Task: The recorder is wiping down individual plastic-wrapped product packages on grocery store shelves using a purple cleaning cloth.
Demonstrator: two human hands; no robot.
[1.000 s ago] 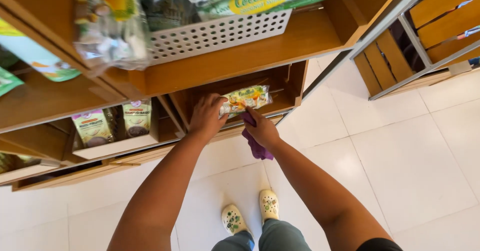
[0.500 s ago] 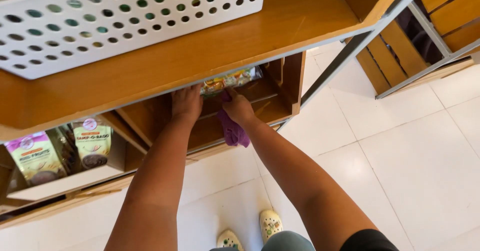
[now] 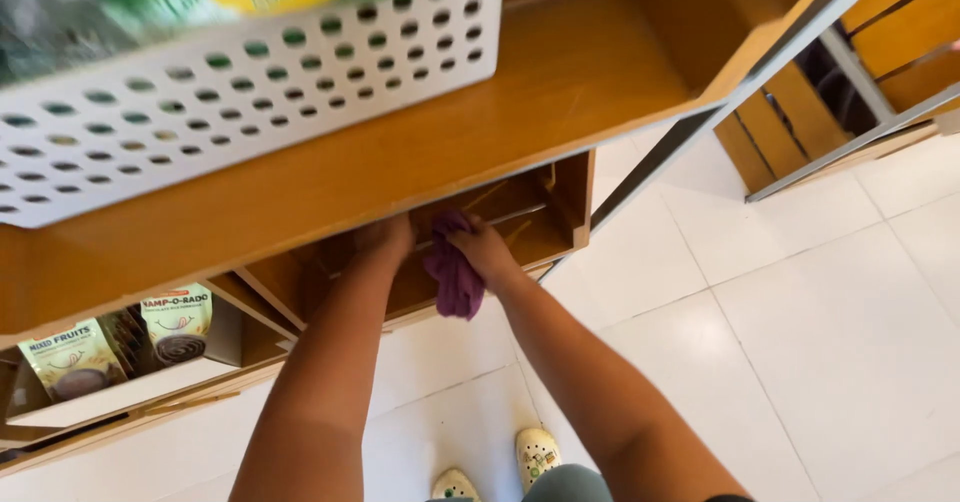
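Both arms reach into the lower shelf [image 3: 520, 227] at frame centre. The right hand [image 3: 487, 250] has its fingers closed on a purple cloth [image 3: 455, 272]; the left hand [image 3: 385, 237] fingers are hidden. The snack packet seen earlier is gone.

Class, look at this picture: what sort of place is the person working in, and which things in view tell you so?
Probably a small shop. Wooden display shelves hold a white perforated basket of packets, and printed snack pouches stand facing out lower down. The right hand holds a purple cloth at a shelf compartment.
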